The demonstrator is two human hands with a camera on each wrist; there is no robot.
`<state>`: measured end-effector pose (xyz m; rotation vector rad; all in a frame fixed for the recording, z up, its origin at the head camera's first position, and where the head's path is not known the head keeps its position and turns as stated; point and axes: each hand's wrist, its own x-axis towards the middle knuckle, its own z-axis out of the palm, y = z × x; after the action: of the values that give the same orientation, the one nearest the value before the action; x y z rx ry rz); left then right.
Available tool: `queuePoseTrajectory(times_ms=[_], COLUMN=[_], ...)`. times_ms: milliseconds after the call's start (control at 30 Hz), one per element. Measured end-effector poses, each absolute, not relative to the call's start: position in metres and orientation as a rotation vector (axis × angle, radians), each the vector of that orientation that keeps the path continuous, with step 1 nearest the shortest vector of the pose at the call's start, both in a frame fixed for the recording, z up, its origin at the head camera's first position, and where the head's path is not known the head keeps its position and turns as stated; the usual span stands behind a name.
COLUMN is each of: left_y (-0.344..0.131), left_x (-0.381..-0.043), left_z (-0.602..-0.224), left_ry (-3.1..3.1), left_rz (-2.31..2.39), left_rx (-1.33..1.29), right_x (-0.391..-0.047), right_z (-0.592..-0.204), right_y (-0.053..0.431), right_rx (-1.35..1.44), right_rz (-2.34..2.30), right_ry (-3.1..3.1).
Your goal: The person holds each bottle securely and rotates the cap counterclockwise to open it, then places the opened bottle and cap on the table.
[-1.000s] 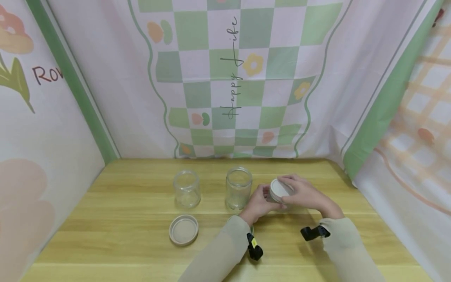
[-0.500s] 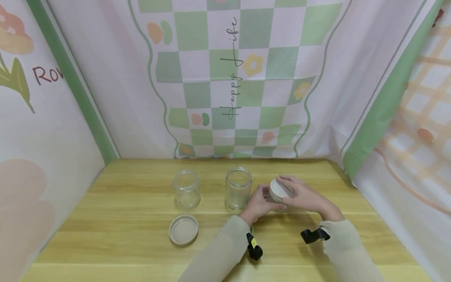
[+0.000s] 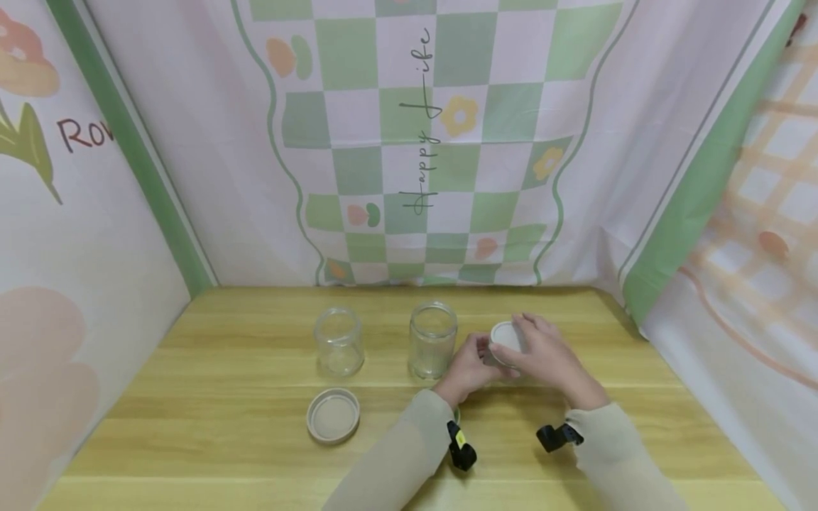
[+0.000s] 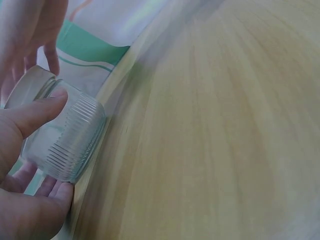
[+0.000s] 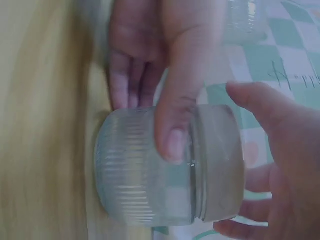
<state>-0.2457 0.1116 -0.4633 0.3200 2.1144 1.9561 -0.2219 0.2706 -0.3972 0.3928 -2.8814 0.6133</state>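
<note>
A small ribbed glass jar (image 5: 135,185) is tilted above the table, a pale lid (image 3: 507,335) on its mouth. My left hand (image 3: 469,370) grips the glass from the side; in the right wrist view its thumb lies along the jar near the neck. My right hand (image 3: 543,355) is curled round the lid from the right. In the right wrist view the right thumb tip looks slightly off the lid, while the fingertips (image 5: 232,229) reach its lower edge. Whether the lid's thread has engaged cannot be told.
Two open glass jars, a taller one (image 3: 433,344) and a left one (image 3: 339,344), stand on the wooden table (image 3: 224,426). A loose beige lid (image 3: 333,417) lies in front of the left jar. Something green-rimmed (image 3: 456,415) is mostly hidden under the left sleeve. Printed curtains (image 3: 422,142) surround the table.
My right hand has turned on the lid: its thumb has swung left across the near edge and the wrist has moved left. The left hand and jar have stayed in place.
</note>
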Motion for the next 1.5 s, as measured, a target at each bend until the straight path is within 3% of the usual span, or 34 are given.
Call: queuePoseTrajectory(times_ms=[433,1500], left_y=[0.111,0.111], left_x=[-0.245,-0.244], left_z=[-0.462,-0.462], left_ry=[2.104,2.134], left_rz=[1.950,1.939], left_rx=[0.317,0.314], right_x=[-0.213,-0.221], right_z=[-0.396,-0.393], right_y=[0.259,0.272], right_rx=[0.197,0.404], right_rz=[0.359,0.514], right_ry=[-2.830,-2.825])
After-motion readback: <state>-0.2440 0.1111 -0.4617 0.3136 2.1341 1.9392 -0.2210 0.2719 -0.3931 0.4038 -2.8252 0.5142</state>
